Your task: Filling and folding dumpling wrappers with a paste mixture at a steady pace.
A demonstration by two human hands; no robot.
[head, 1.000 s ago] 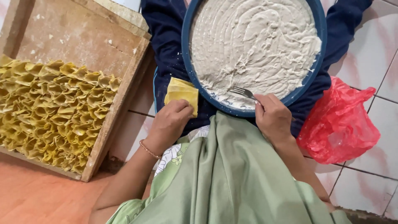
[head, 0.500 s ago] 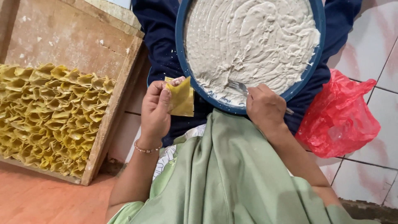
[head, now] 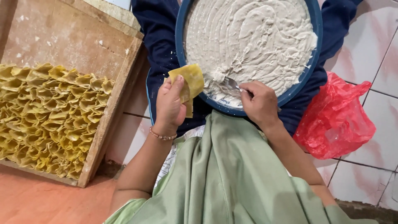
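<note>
My left hand (head: 170, 105) holds a yellow dumpling wrapper (head: 190, 81) up at the near rim of a big blue bowl (head: 180, 45) full of pale grey filling paste (head: 253, 37). My right hand (head: 259, 103) grips a metal fork (head: 230, 83), its tines dug into the paste at the bowl's near edge, just right of the wrapper. Green cloth over my lap (head: 232, 174) lies below both hands.
A wooden tray (head: 74, 37) at the left carries rows of folded yellow dumplings (head: 45, 116). A red plastic bag (head: 336, 118) lies on the white tiled floor (head: 373, 49) at the right. Dark blue cloth (head: 155, 33) sits under the bowl.
My left hand has lifted the wrapper up to the bowl's rim. My right hand has pushed the fork further into the paste.
</note>
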